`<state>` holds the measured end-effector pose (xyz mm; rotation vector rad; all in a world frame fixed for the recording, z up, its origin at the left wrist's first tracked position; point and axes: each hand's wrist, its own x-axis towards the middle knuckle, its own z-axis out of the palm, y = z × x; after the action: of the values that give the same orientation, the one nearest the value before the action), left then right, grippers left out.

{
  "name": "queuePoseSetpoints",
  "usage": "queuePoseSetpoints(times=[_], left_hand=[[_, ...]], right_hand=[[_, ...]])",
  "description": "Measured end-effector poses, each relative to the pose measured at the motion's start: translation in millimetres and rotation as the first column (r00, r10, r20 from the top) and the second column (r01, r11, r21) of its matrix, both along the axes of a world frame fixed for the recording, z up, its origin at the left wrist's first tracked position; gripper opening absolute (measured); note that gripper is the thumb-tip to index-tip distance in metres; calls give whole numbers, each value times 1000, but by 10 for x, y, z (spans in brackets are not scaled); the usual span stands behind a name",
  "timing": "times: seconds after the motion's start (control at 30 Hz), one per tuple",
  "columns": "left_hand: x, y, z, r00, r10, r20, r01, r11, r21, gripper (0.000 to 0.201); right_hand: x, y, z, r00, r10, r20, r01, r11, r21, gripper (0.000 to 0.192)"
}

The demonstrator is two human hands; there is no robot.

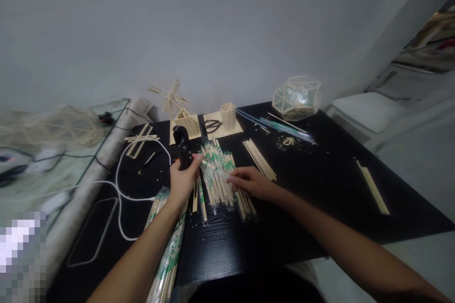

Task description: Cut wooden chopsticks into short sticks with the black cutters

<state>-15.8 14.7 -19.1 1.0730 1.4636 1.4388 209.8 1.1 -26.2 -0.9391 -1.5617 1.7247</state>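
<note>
My left hand [183, 181] grips a black tool [184, 147], likely a glue gun, upright over the black table [320, 189]. A white cord [119, 189] curls beside it. My right hand [250, 182] rests fingers-down on a pile of wrapped chopsticks [216, 170] with green print, pinching at the sticks. More wrapped chopsticks [167, 255] lie under my left forearm.
Loose bare sticks [259, 158] lie right of the pile, another pair [372, 187] at the far right. Small stick models [186, 123], a stick cup [228, 116], black scissors [212, 126] and a faceted clear polyhedron [296, 97] stand at the back by the wall.
</note>
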Motion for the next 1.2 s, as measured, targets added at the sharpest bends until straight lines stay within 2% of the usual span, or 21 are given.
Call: queuePoseSetpoints(times=[0.13, 0.23, 0.3, 0.37, 0.4, 0.47, 0.5, 0.57, 0.63, 0.67, 0.8, 0.87, 0.93, 0.97, 1.0, 1.03, 1.1, 1.13, 1.2], left_hand=[[-24, 12, -68, 981, -3, -192, 6, 1000, 17, 45], [-27, -9, -84, 957, 1, -292, 19, 998, 67, 43], [-37, -14, -87, 950, 23, -312, 6, 996, 93, 42], [-53, -3, -94, 954, 51, -294, -22, 995, 101, 43], [-62, 9, -100, 959, 69, -275, -42, 994, 103, 44], [-78, 37, -110, 965, 112, -236, -89, 990, 107, 46], [-83, 49, -113, 966, 133, -224, -110, 988, 111, 46], [-85, 61, -110, 962, 154, -224, -131, 985, 116, 46], [-72, 48, -93, 957, 145, -252, -117, 986, 122, 45], [-60, 33, -82, 954, 134, -267, -103, 987, 125, 44], [1, -38, -32, 946, 77, -314, -37, 991, 130, 41], [22, -57, -13, 944, 51, -327, -13, 993, 116, 41], [34, -59, -1, 945, 28, -325, 3, 995, 96, 40], [38, -56, 2, 947, 17, -322, 12, 996, 89, 40], [41, -52, 3, 947, 4, -321, 24, 996, 83, 39], [45, -48, 1, 946, -12, -325, 41, 996, 81, 39], [52, -42, -13, 937, -53, -345, 88, 992, 87, 38], [57, -43, -24, 931, -77, -357, 116, 989, 89, 38], [64, -48, -52, 918, -126, -375, 170, 982, 85, 37]], right_hand=[[93, 58, 88, 995, -13, 102, 6, 998, 66, 38], [256, 109, 210, 975, -13, 222, -28, 983, 180, 36], [467, 146, 321, 947, 16, 321, -97, 966, 240, 36], [765, 199, 428, 901, 56, 431, -169, 959, 229, 36], [934, 237, 472, 878, 24, 478, -158, 957, 241, 35], [1271, 342, 533, 784, -190, 592, -48, 931, 362, 31], [1422, 408, 549, 686, -320, 653, 24, 907, 420, 28], [1656, 555, 560, 405, -539, 738, 160, 837, 524, 23], [1783, 706, 544, 257, -625, 737, 210, 781, 589, 21], [1811, 776, 526, 220, -646, 731, 215, 763, 610, 22], [1776, 977, 399, 155, -681, 716, 165, 732, 661, 23], [1709, 1011, 321, 115, -705, 700, 135, 709, 692, 22], [1590, 984, 256, 85, -749, 657, 104, 662, 742, 25], [1500, 944, 233, 105, -770, 629, 92, 637, 765, 26], [1387, 884, 217, 166, -787, 594, 82, 611, 787, 26], [1250, 807, 207, 279, -780, 560, 86, 601, 794, 24], [927, 611, 200, 593, -617, 518, 86, 688, 721, 22], [755, 504, 199, 704, -508, 496, 72, 746, 662, 22], [439, 307, 193, 834, -321, 448, 10, 821, 570, 21]])
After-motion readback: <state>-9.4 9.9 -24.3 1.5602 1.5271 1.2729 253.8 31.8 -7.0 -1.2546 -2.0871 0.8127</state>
